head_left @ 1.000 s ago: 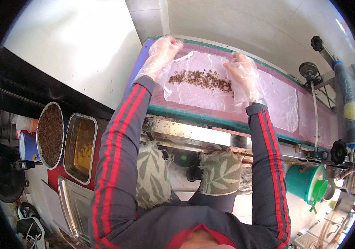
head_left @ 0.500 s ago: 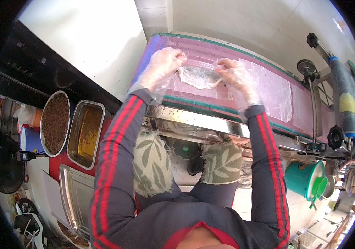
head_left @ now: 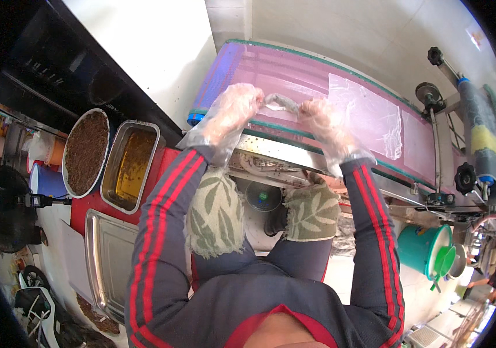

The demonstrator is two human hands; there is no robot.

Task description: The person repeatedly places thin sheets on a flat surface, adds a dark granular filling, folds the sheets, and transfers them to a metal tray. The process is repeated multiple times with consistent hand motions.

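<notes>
My left hand (head_left: pixel 234 110) and my right hand (head_left: pixel 326 122) both wear clear plastic gloves. Between them hangs a thin, translucent whitish sheet (head_left: pixel 281 102), gathered into a narrow strip and pinched at each end. It hangs over the near side of a pink cloth belt (head_left: pixel 294 66). Flat on the belt, right of my right hand, lies another translucent sheet (head_left: pixel 369 113) with wrinkled edges. My fingertips are curled round the held ends, so those ends are partly hidden.
At left stand a bowl of brown crumbly filling (head_left: pixel 87 153), a metal tray of yellow liquid (head_left: pixel 133 165) and a metal lid (head_left: pixel 111 261). A steel rail (head_left: pixel 282 152) edges the belt. At right are a roller with black knobs (head_left: pixel 482 136) and a green bucket (head_left: pixel 424 243).
The held sheet has gone from a spread, sagging piece to a narrow strip, drawn nearer to me. Both hands have come slightly lower, and the view has shifted a little.
</notes>
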